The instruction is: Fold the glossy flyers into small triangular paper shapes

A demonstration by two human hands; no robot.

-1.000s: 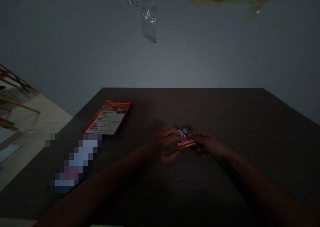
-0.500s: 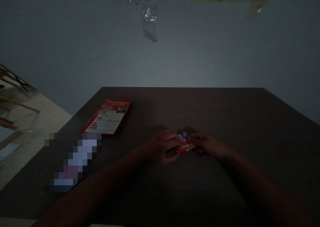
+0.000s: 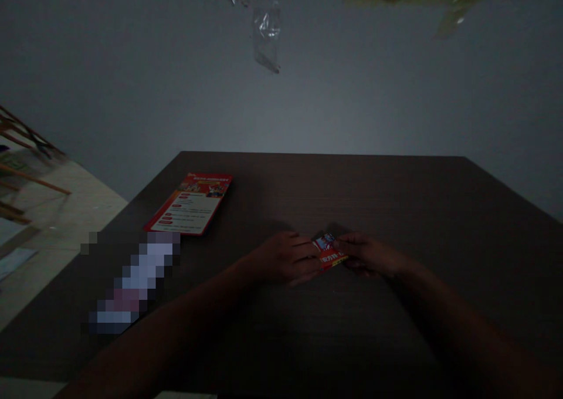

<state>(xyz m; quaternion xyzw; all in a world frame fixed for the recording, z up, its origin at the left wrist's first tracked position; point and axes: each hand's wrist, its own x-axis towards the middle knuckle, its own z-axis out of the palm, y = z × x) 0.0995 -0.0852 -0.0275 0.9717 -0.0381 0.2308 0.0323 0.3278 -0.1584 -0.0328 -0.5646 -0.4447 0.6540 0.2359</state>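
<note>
A small red printed card, with a blue-and-white picture at its top and pale lettering, is between my two hands over the middle of the table. My right hand pinches the card's right side between thumb and fingers. Stretched out from the other side, the fingers of my left hand reach the card's left edge and cover part of it. Whether the card is folded or a single piece is too dark to make out.
On the left of the dark wooden table lies a larger red-and-white printed sheet. Nearer me, a blurred-out rectangular object rests by my left forearm. A clear plastic bag hangs on the wall; wooden furniture legs stand far left.
My left hand's fingers have straightened from a more curled shape with the thumb apart. The card has shifted slightly to the right, with my right hand still gripping it.
</note>
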